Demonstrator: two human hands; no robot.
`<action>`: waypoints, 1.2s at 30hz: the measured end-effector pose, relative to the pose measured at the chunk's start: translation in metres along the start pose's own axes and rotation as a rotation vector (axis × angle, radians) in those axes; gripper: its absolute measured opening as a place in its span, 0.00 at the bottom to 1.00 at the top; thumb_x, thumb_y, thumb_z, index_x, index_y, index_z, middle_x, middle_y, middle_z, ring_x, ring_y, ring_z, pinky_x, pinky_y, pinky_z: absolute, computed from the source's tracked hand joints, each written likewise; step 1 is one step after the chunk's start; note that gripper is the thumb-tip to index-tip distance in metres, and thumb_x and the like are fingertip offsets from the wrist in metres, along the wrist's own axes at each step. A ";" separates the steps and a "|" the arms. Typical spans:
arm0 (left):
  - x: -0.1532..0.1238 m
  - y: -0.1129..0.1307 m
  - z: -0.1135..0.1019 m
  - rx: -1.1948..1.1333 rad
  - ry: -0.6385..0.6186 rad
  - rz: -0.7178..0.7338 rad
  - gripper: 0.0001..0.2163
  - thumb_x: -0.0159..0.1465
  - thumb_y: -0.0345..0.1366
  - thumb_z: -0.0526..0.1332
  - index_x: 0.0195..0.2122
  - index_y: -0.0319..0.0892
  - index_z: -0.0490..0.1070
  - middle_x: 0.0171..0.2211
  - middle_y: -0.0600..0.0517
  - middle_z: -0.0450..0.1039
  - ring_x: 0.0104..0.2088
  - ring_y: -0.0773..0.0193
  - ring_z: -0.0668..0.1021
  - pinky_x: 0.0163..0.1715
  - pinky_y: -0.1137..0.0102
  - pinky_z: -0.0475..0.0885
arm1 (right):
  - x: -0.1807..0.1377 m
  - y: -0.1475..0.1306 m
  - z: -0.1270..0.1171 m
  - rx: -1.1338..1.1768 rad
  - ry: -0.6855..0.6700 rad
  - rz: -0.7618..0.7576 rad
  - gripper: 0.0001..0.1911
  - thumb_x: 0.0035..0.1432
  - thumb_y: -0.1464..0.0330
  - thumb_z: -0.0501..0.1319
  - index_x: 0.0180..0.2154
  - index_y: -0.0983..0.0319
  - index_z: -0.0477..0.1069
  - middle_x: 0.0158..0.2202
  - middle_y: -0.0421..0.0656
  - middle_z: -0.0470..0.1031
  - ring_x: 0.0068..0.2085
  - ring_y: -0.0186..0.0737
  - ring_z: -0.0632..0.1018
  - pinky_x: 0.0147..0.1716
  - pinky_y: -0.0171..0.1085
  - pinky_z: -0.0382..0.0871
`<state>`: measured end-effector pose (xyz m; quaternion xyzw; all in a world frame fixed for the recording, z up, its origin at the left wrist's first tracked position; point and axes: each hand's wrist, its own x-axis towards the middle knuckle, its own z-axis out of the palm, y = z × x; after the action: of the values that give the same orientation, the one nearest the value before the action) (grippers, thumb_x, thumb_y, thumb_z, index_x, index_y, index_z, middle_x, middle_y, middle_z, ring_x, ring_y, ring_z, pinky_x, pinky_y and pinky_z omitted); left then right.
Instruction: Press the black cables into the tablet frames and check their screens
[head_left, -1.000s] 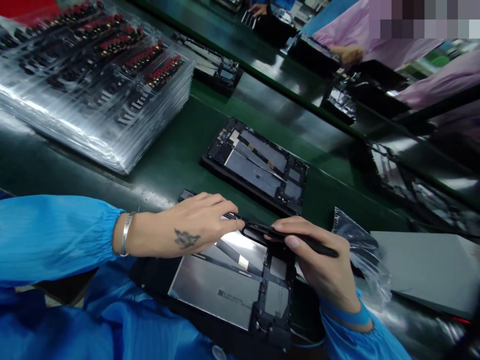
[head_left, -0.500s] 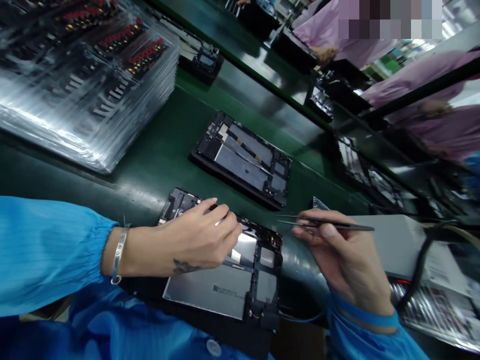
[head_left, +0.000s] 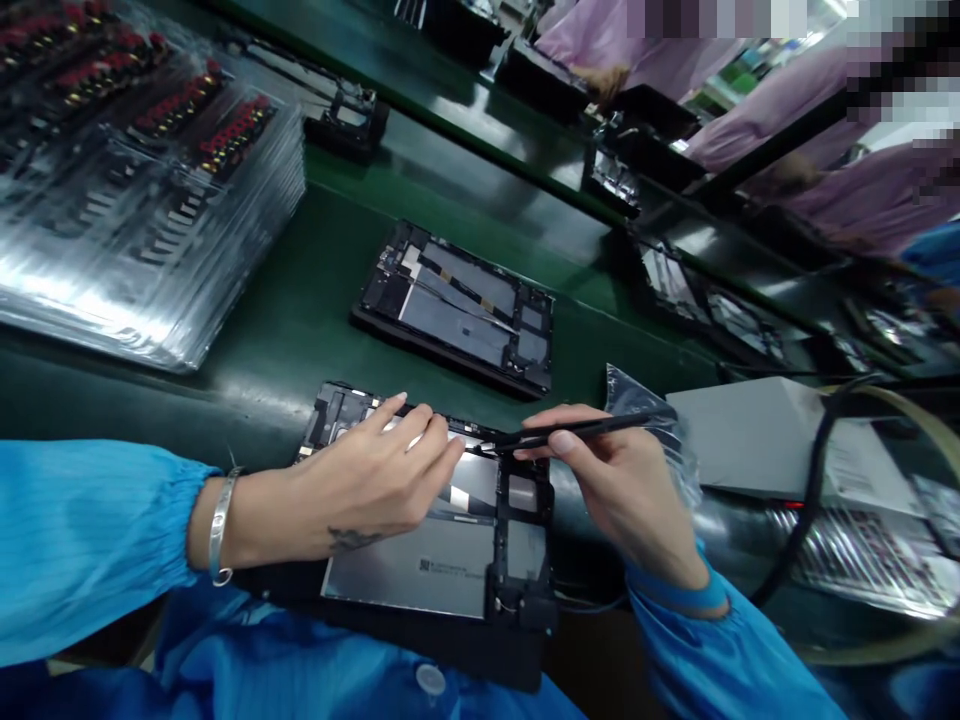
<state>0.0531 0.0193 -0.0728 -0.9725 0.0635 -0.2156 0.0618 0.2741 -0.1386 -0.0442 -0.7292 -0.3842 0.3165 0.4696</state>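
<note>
An opened tablet [head_left: 450, 560] lies face down at the near edge of the green belt, its silver inner plate and black frame showing. My left hand [head_left: 360, 485] rests on its top edge, fingers pinched on a small part I cannot make out. My right hand [head_left: 615, 480] grips black tweezers [head_left: 577, 432], whose tips touch the tablet's upper frame close to my left fingertips. Blue sleeves cover both arms, and a silver bracelet sits on my left wrist.
A second opened tablet [head_left: 457, 305] lies farther up the belt [head_left: 300, 300]. A stack of clear trays with small red-tipped parts [head_left: 135, 170] fills the left. A grey box [head_left: 757, 440], crumpled plastic film [head_left: 645, 400] and a black cable are at right. People in pink work beyond.
My right hand brought the tweezers back from the right until the tips met the tablet's top frame. The view shifted, so everything slid left. My left hand stayed on the tablet.
</note>
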 end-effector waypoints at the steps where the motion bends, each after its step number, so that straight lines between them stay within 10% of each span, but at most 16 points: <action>1: 0.000 0.000 0.000 0.002 0.001 0.002 0.16 0.70 0.29 0.53 0.57 0.29 0.69 0.48 0.38 0.74 0.49 0.48 0.78 0.52 0.54 0.75 | 0.000 0.001 0.000 0.009 0.002 0.012 0.12 0.59 0.56 0.69 0.38 0.58 0.80 0.34 0.42 0.82 0.33 0.40 0.84 0.33 0.35 0.79; 19: 0.002 -0.002 -0.004 0.013 0.008 -0.011 0.14 0.70 0.27 0.53 0.54 0.31 0.70 0.48 0.39 0.76 0.48 0.50 0.79 0.51 0.56 0.77 | 0.016 -0.001 0.016 0.132 0.122 0.027 0.18 0.56 0.51 0.69 0.34 0.61 0.79 0.26 0.42 0.80 0.27 0.41 0.82 0.31 0.38 0.79; 27: 0.002 -0.002 -0.004 0.003 0.017 -0.013 0.13 0.69 0.26 0.54 0.53 0.31 0.71 0.48 0.39 0.76 0.49 0.49 0.80 0.50 0.55 0.78 | 0.026 0.007 0.010 -0.387 0.148 -0.292 0.11 0.63 0.58 0.64 0.38 0.58 0.78 0.39 0.44 0.80 0.38 0.44 0.82 0.39 0.42 0.77; 36: 0.005 -0.005 -0.006 -0.005 0.035 -0.002 0.13 0.69 0.26 0.54 0.53 0.31 0.71 0.47 0.40 0.77 0.47 0.51 0.81 0.49 0.57 0.79 | 0.025 0.003 0.005 -0.363 0.085 -0.291 0.07 0.63 0.63 0.64 0.40 0.57 0.79 0.38 0.43 0.79 0.40 0.43 0.80 0.43 0.42 0.75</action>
<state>0.0555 0.0227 -0.0652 -0.9688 0.0643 -0.2324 0.0578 0.2834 -0.1159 -0.0511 -0.7512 -0.5160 0.1401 0.3870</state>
